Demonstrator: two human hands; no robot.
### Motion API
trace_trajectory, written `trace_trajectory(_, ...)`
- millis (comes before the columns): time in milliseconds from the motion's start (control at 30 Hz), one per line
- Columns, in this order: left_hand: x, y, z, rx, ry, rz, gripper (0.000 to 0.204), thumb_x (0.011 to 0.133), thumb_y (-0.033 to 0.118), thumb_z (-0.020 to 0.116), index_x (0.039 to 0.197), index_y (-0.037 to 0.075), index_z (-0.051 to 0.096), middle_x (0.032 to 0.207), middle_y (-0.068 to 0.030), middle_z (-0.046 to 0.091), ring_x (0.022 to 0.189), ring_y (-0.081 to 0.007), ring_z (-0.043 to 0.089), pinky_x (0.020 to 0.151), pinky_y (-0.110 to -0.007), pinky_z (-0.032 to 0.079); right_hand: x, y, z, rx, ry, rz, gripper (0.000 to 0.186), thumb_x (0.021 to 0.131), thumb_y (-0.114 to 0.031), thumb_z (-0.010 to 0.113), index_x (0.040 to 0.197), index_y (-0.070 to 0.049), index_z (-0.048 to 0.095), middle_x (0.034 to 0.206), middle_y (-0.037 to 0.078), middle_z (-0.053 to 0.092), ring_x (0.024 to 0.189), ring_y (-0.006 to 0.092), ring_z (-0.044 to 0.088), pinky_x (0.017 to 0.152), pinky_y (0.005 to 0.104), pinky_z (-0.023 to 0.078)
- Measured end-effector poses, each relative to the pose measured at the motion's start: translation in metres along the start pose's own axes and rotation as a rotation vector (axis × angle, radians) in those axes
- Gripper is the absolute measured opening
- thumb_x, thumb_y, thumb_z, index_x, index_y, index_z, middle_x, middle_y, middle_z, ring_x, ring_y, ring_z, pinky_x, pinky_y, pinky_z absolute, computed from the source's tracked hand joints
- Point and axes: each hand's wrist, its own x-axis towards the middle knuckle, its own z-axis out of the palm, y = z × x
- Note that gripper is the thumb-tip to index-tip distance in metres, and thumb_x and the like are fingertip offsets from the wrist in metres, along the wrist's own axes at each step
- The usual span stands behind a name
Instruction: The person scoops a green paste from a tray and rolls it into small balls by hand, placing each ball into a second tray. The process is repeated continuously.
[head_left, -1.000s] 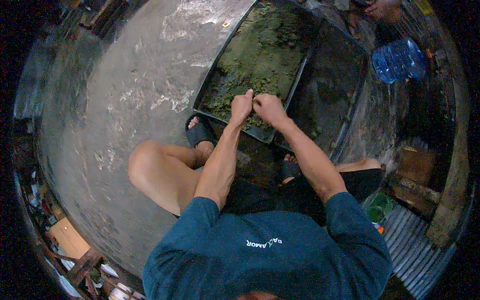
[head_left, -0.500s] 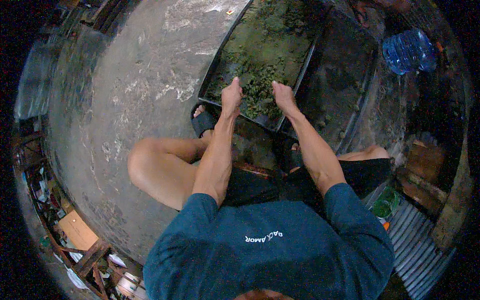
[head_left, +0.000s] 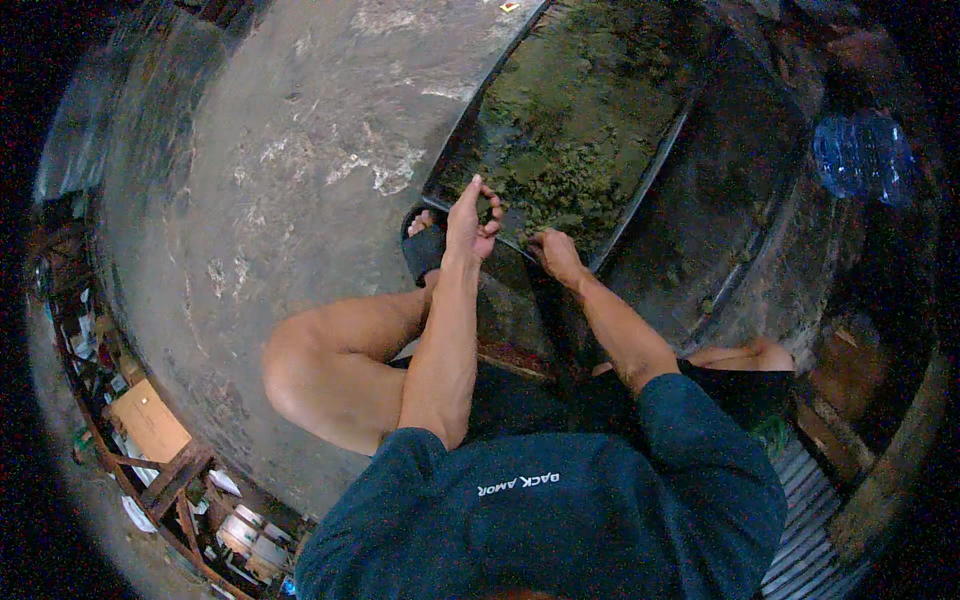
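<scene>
A long, dark, shallow tray (head_left: 648, 176) holds wet-looking green and brown plant matter (head_left: 570, 195), heaped thickest toward its near end. Over the tray's near left corner is my left hand (head_left: 470, 225), its fingers apart and curved, with nothing visible in them. My right hand (head_left: 560, 254) is at the near rim, to the right of the left one. Its fingers are closed together, and whatever they may hold is hidden.
To the right lies a second dark tray (head_left: 690, 200), with a clear blue plastic water jug (head_left: 866, 158) beyond it. My sandalled foot (head_left: 425, 245) rests by the tray's near left corner. Corrugated sheet (head_left: 825, 525) lies at lower right; a cluttered rack (head_left: 180, 480) stands at lower left.
Both hands have drawn back toward me, the right one down to the near rim. My left fingers have uncurled from a fist. The view has shifted, so the trays and jug appear farther right.
</scene>
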Motion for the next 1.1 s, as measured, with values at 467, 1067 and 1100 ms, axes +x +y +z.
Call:
trace_trajectory(467,0.007,0.01,-0.01,0.035,0.094,0.049,0.032,0.092,0.035,0.047,0.079,0.007,0.055,0.069,-0.0047,0.055,0.048,-0.0098,0.045,0.034,-0.021,0.025,0.058,-0.044,-0.028,0.011,-0.327,-0.049,0.014,0.074,-0.01,0.062,0.087,-0.003,0.065,0.083,0.016,0.063,0.072,0.0267,0.061,0.065,0.0364,0.049)
trace_trajectory(1067,0.015,-0.021,-0.011,0.135,0.057,0.132,0.038,0.089,0.04,0.05,0.066,0.009,0.048,0.054,-0.0032,0.048,0.04,-0.0099,0.04,0.035,-0.023,0.027,0.016,-0.047,-0.1,-0.083,0.174,0.123,0.041,0.091,-0.035,0.043,0.081,0.003,0.056,0.07,0.021,0.058,0.063,0.0382,0.055,0.065,0.0466,0.044)
trace_trajectory(1100,0.014,-0.022,-0.009,0.074,0.041,0.124,0.034,0.088,0.038,0.051,0.072,0.008,0.051,0.059,-0.0044,0.051,0.043,-0.0101,0.043,0.036,-0.022,0.029,0.012,-0.056,-0.098,-0.114,0.077,0.221,0.028,0.088,-0.025,0.044,0.092,0.0,0.056,0.083,0.022,0.06,0.077,0.0405,0.057,0.07,0.048,0.044)
